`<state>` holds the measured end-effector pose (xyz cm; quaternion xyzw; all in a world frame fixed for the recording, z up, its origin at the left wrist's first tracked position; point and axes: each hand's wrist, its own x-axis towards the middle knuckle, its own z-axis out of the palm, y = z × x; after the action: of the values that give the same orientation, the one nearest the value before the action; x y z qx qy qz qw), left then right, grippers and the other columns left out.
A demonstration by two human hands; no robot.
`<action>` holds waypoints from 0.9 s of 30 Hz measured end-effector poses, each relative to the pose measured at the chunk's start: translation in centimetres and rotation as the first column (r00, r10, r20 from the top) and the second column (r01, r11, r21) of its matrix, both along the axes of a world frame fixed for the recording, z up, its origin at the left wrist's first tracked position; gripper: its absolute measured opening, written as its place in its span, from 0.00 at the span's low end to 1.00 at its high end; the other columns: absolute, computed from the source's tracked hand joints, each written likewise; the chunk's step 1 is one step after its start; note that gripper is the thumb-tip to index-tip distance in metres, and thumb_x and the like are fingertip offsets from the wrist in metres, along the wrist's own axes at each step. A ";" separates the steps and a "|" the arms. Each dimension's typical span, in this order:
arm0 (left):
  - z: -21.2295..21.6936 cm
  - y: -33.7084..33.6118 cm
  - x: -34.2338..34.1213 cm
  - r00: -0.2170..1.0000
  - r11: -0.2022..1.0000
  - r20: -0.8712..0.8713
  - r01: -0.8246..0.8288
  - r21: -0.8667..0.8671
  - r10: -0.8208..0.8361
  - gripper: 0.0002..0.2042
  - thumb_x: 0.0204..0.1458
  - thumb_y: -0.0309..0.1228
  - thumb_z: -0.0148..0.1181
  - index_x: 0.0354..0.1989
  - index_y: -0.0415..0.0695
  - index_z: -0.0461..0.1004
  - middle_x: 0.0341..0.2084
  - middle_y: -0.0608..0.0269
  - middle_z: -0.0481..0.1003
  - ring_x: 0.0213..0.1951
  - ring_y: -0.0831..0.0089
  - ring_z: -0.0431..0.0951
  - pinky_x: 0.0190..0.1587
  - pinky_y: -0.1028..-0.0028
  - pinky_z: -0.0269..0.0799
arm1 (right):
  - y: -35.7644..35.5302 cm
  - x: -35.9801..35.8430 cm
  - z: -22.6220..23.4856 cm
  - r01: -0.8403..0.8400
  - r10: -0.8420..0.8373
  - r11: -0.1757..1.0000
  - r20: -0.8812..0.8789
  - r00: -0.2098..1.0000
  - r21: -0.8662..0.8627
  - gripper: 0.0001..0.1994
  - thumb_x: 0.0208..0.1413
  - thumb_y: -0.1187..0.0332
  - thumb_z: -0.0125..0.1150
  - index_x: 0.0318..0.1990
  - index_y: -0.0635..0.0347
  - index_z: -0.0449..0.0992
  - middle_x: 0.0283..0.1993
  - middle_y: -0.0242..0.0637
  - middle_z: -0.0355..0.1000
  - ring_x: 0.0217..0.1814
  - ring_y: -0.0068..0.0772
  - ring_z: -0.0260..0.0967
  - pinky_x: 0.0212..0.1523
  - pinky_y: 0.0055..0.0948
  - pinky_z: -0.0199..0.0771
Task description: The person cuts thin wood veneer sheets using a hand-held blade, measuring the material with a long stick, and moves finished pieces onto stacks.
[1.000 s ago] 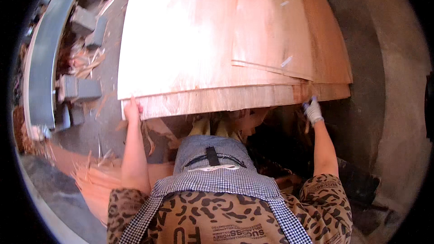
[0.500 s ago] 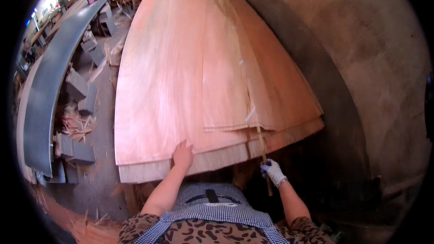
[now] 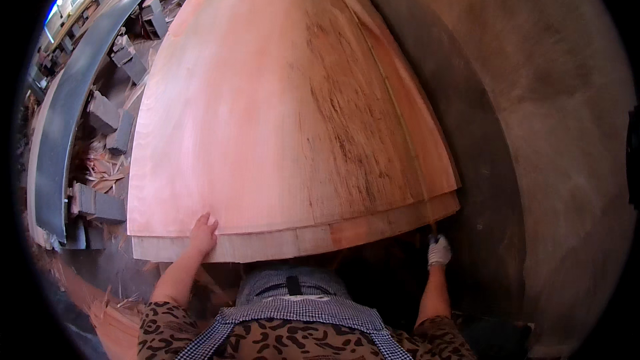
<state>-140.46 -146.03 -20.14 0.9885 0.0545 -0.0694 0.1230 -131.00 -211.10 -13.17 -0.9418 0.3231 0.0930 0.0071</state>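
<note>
- left hand (image 3: 202, 233): bare, palm flat on the near edge of the veneer stack (image 3: 280, 113), fingers spread, not clasping.
- right hand (image 3: 438, 251): white glove, at the stack's right near corner; grip cannot be made out.
- stack lies ahead, beside concrete wall (image 3: 553, 127).
- wood scraps (image 3: 100, 173) at left.

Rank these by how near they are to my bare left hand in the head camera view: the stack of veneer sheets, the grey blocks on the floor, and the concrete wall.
1. The stack of veneer sheets: the left hand rests on its near edge.
2. The grey blocks: on the floor, to the hand's left.
3. The concrete wall: far right, beyond the stack.
</note>
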 end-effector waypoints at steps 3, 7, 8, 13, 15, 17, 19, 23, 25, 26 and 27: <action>2.8 -1.7 2.2 0.994 0.997 -0.081 -0.069 0.041 0.072 0.14 0.40 0.28 0.50 0.37 0.42 0.72 0.44 0.47 0.66 0.48 0.52 0.64 0.50 0.63 0.62 | -3.9 4.8 4.6 -0.024 0.040 0.987 0.095 0.995 -0.160 0.16 0.50 0.57 0.50 0.42 0.57 0.71 0.42 0.44 0.70 0.43 0.47 0.67 0.43 0.40 0.66; 3.8 -14.5 8.6 0.915 0.856 0.112 -0.313 -0.411 0.388 0.12 0.42 0.31 0.53 0.34 0.37 0.69 0.35 0.48 0.69 0.41 0.54 0.68 0.43 0.62 0.64 | -8.5 7.6 5.5 -0.097 0.098 0.995 0.190 0.977 -0.018 0.17 0.49 0.56 0.52 0.41 0.58 0.72 0.41 0.47 0.70 0.43 0.48 0.66 0.43 0.38 0.66; 5.0 -19.0 9.9 0.921 0.779 0.002 -0.327 -0.534 0.389 0.14 0.41 0.33 0.56 0.34 0.37 0.69 0.35 0.48 0.69 0.40 0.56 0.69 0.42 0.63 0.64 | -7.3 7.5 5.9 -0.131 0.115 0.987 0.173 0.978 0.087 0.17 0.48 0.56 0.54 0.41 0.59 0.72 0.41 0.47 0.70 0.43 0.48 0.66 0.43 0.37 0.66; 1.6 -25.4 13.9 0.942 0.764 -0.174 -0.335 -0.551 0.288 0.17 0.41 0.40 0.60 0.33 0.39 0.71 0.24 0.52 0.73 0.28 0.57 0.73 0.31 0.65 0.68 | -6.2 6.9 6.1 -0.099 0.060 0.972 0.181 0.982 0.215 0.18 0.47 0.58 0.57 0.40 0.63 0.72 0.39 0.50 0.70 0.41 0.47 0.68 0.42 0.37 0.66; 2.3 -26.3 14.8 0.946 0.779 -0.254 -0.312 -0.544 0.202 0.17 0.41 0.40 0.60 0.33 0.39 0.71 0.24 0.53 0.73 0.28 0.60 0.74 0.29 0.66 0.68 | -5.3 7.1 7.0 -0.063 0.014 0.967 0.196 0.981 0.247 0.18 0.47 0.59 0.57 0.40 0.64 0.72 0.39 0.50 0.71 0.40 0.47 0.68 0.41 0.37 0.66; 5.1 -27.2 15.6 0.929 0.777 -0.349 -0.311 -0.548 0.126 0.16 0.42 0.39 0.59 0.33 0.39 0.72 0.26 0.54 0.74 0.29 0.64 0.74 0.30 0.68 0.68 | -4.6 8.2 6.7 -0.126 0.041 0.952 0.293 0.955 0.279 0.18 0.47 0.59 0.57 0.40 0.64 0.72 0.38 0.51 0.71 0.39 0.47 0.68 0.41 0.37 0.66; 5.9 -29.0 15.8 0.955 0.574 -0.284 -0.278 -0.770 0.082 0.16 0.43 0.36 0.58 0.37 0.37 0.70 0.29 0.56 0.74 0.30 0.67 0.74 0.31 0.70 0.69 | -4.6 10.4 3.3 -0.272 0.126 0.885 0.366 0.922 0.379 0.21 0.46 0.57 0.55 0.40 0.69 0.70 0.39 0.52 0.70 0.42 0.48 0.67 0.42 0.35 0.65; 10.1 -30.2 16.3 0.963 0.076 -0.268 -0.270 -0.960 0.033 0.14 0.45 0.29 0.54 0.41 0.37 0.68 0.34 0.60 0.73 0.34 0.72 0.73 0.36 0.72 0.69 | -7.5 14.8 -7.1 -0.300 0.134 0.801 0.334 0.933 0.518 0.26 0.48 0.59 0.56 0.50 0.69 0.63 0.55 0.50 0.60 0.55 0.48 0.57 0.53 0.34 0.58; 13.9 -26.8 14.6 0.920 -0.262 -0.375 -0.338 -0.904 0.109 0.15 0.43 0.29 0.53 0.41 0.39 0.68 0.34 0.63 0.73 0.32 0.73 0.73 0.34 0.73 0.70 | -5.2 14.6 -8.5 -0.167 0.087 0.761 0.156 0.984 0.627 0.26 0.48 0.59 0.56 0.52 0.67 0.61 0.57 0.48 0.57 0.58 0.45 0.55 0.55 0.34 0.56; 15.7 -24.7 13.9 0.904 -0.359 -0.414 -0.352 -0.865 0.110 0.16 0.41 0.28 0.53 0.42 0.39 0.67 0.34 0.63 0.72 0.32 0.73 0.73 0.33 0.73 0.70 | -4.5 14.8 -8.4 -0.096 0.064 0.743 0.072 0.995 0.663 0.27 0.48 0.60 0.56 0.53 0.66 0.60 0.58 0.47 0.56 0.59 0.44 0.54 0.56 0.34 0.55; 16.1 -22.2 13.1 0.907 -0.388 -0.396 -0.318 -0.865 0.141 0.17 0.39 0.29 0.54 0.42 0.40 0.67 0.33 0.63 0.72 0.32 0.73 0.73 0.32 0.73 0.71 | -3.8 15.3 -8.1 -0.106 0.071 0.736 0.079 0.994 0.668 0.27 0.48 0.59 0.56 0.53 0.65 0.60 0.59 0.46 0.56 0.59 0.43 0.53 0.56 0.34 0.55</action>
<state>-127.36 -168.19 -4.04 0.4295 0.1866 -0.1109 0.8766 -115.73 -214.89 -21.29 -0.8922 0.2226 0.1804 0.3491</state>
